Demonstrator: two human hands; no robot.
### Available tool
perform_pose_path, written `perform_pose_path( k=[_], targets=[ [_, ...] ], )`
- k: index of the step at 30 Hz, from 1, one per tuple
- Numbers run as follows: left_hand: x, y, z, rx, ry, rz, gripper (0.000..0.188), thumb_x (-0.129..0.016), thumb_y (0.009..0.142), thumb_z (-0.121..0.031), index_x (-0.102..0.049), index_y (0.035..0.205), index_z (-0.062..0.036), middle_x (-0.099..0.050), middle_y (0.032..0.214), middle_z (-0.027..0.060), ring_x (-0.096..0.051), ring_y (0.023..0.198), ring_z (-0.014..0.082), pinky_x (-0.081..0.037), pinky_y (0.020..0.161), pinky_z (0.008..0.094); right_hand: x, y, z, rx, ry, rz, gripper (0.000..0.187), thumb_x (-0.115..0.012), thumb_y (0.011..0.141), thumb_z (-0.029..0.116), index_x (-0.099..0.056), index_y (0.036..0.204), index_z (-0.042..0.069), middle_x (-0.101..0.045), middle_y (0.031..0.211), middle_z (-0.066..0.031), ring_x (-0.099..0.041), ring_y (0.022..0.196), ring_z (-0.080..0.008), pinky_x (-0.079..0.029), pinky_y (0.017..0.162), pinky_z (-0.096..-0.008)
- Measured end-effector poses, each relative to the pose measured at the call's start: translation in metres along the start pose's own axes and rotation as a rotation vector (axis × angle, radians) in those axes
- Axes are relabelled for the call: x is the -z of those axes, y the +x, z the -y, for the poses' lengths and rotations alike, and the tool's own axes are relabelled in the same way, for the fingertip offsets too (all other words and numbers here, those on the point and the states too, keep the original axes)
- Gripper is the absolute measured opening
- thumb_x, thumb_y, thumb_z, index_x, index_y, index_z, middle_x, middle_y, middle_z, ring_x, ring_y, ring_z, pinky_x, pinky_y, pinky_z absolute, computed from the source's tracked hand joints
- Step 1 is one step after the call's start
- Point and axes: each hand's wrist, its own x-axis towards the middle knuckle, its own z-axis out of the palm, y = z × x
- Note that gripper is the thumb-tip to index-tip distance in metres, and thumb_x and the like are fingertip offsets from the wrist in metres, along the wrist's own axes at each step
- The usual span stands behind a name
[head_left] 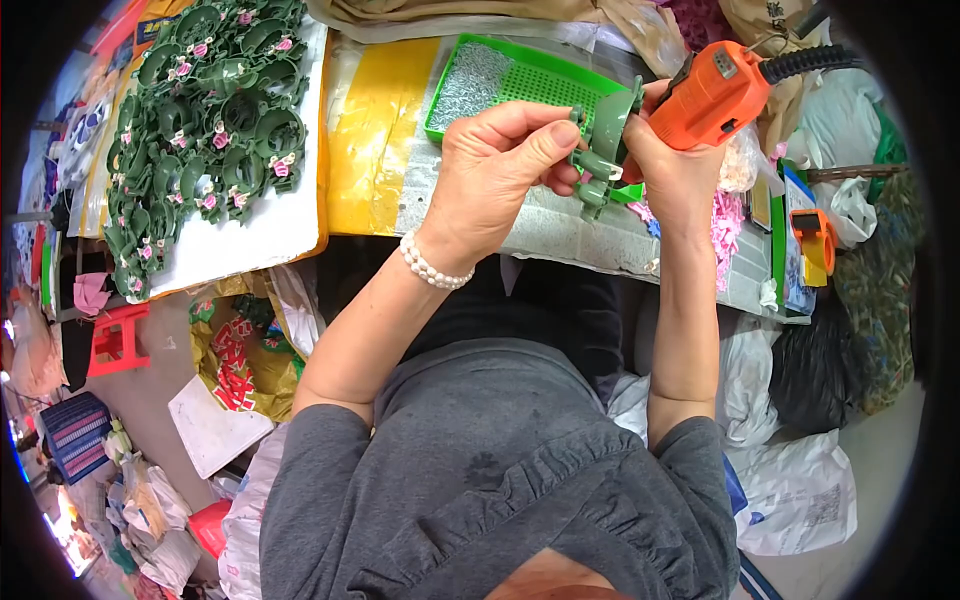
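Note:
My left hand (495,165), with a beaded bracelet at the wrist, pinches a dark green plastic piece (610,125) with a curved band and short knobs along it. My right hand (675,165) is wrapped round an orange power tool (716,95), which has a black ribbed hose (810,64) at its far end. The tool's working tip is hidden behind the green piece and my fingers. Right-hand fingers are close to the piece's right edge; whether they grip it too is hidden. Just behind lies a bright green tray (535,95) with many small silvery metal parts at its left.
At left, a white board (225,245) bears many green plastic pieces (215,130) with pink flowers. Pink bits (727,235) lie right of my right forearm. Farther right is an orange-handled tool (812,240). A red stool (118,340) and bags (790,490) stand on the floor.

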Motion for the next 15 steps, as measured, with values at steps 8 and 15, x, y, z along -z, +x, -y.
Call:
perform_pose_path(
  k=[8, 15],
  targets=[
    [0.005, 0.0, 0.006, 0.012, -0.091, -0.124, 0.017, -0.061, 0.087, -0.015, -0.062, 0.099, -0.0017, -0.065, 0.08, 0.0048, -0.061, 0.064, 0.0119, -0.051, 0.054, 0.0235, 0.001, -0.003, -0.001, 0.153, 0.036, -0.013, 0.027, -0.071, 0.072, 0.005, -0.056, 0.094, 0.001, -0.057, 0.077, 0.0007, -0.053, 0.067, -0.0052, -0.044, 0.057, -0.0201],
    [0.003, -0.008, -0.006, 0.11, 0.048, -0.07, 0.024, -0.046, 0.095, -0.019, -0.058, 0.107, -0.0019, -0.064, 0.093, 0.0076, -0.061, 0.081, 0.0129, -0.052, 0.069, 0.026, -0.003, -0.01, 0.001, 0.176, 0.053, -0.017, 0.026, -0.07, 0.073, 0.005, -0.056, 0.094, 0.0, -0.057, 0.076, 0.0002, -0.054, 0.067, -0.0053, -0.044, 0.06, -0.0202]
  ],
)
